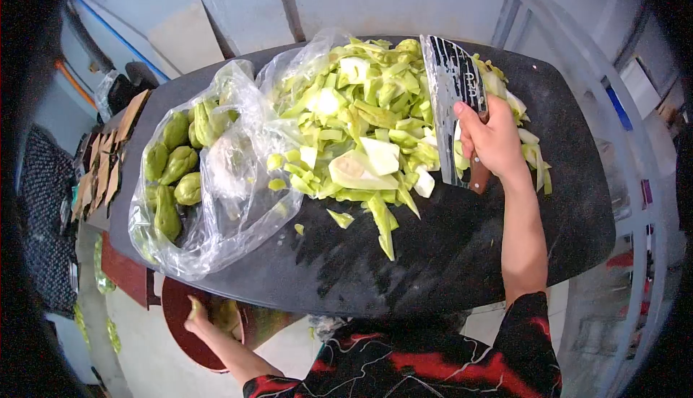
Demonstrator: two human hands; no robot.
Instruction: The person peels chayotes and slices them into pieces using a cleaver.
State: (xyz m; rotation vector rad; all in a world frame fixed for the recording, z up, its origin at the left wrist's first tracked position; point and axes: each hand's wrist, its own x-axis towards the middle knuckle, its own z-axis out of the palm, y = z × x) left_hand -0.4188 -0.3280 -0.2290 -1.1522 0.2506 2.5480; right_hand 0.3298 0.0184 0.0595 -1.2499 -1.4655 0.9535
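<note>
My right hand is closed around the wooden handle of a cleaver, whose broad blade carries dark markings. The blade stands at the right side of a heap of cut chayote, touching or very near the pieces. Down at the left, below the table edge, my left hand is over a reddish-brown bucket. Its thumb is stretched out and apart; the other fingers are mostly hidden. Greenish pieces show inside the bucket beside the hand. Several whole chayotes lie in a clear plastic bag.
The dark table has rounded corners and a few loose scraps at its front. A wall stands behind it, and a grey metal frame runs along the right. Flattened cardboard is at the left.
</note>
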